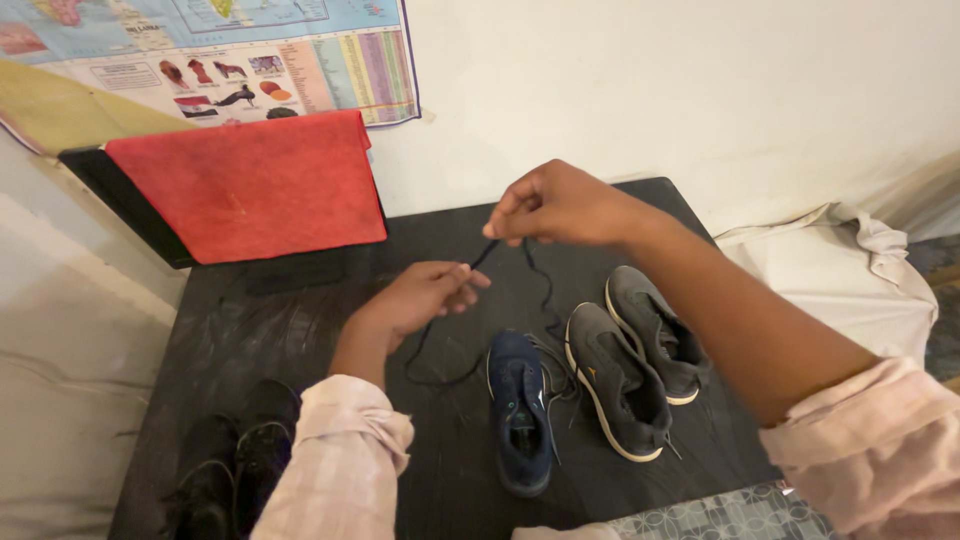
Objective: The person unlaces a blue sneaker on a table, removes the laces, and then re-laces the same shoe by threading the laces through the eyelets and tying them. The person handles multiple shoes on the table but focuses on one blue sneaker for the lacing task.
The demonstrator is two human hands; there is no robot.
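Observation:
My left hand [425, 295] and my right hand [555, 205] both pinch one dark shoelace [485, 255], stretched between them above a black table [300, 330]. The lace hangs down in loops on each side of the hands toward the tabletop. Below the hands lies a dark blue sneaker [520, 410], toe pointing toward me. Right beside it sit two grey sneakers with pale soles [625, 375], side by side. Both my sleeves are pale pink and rolled up.
A pair of black shoes [235, 460] rests at the table's near left corner. A red cloth [250, 185] drapes over a dark monitor at the back left, under a wall map poster [210, 50]. A white cloth-covered object [840, 270] stands to the right.

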